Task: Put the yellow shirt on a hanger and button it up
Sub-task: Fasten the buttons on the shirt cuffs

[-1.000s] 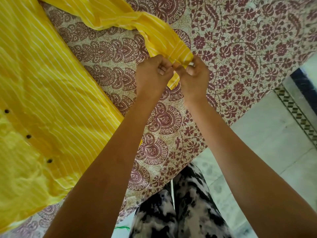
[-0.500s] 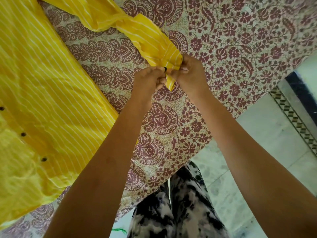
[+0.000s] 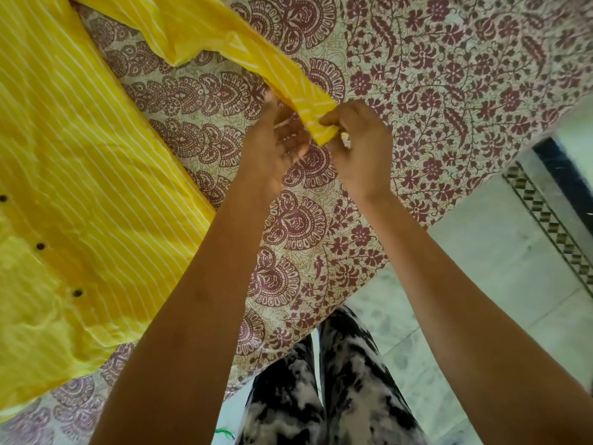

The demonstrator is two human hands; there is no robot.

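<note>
Nearest the camera are two legs in black-and-white mottled trousers (image 3: 337, 390), standing on pale stone floor tiles (image 3: 481, 268) beside the bed's edge. Two bare forearms reach up from there to two hands.

The left hand (image 3: 272, 149) is blurred; its fingers look loosely spread, palm turned up under the cuff end of one sleeve (image 3: 308, 107), but whether they press the cloth cannot be told. The right hand (image 3: 359, 146) has its fingers curled together, thumb and forefinger pinching the sleeve's cuff end just beside the left hand's fingertips.

The yellow shirt (image 3: 80, 171) is thin cotton-like cloth with fine white stripes. Its body lies flat and wrinkled well to the left of the fingers, and three dark round buttons (image 3: 40, 246) run in a line along its front. The sleeve stretches from the fingers up and to the left as a narrow twisted band.

Under everything is one printed bedsheet (image 3: 449, 91), cream with maroon flowers and paisley borders, flat and bare beyond and to the right of the fingers. Its edge runs diagonally just below the wrists. Far right, a patterned floor border (image 3: 552, 226) follows a dark strip.
</note>
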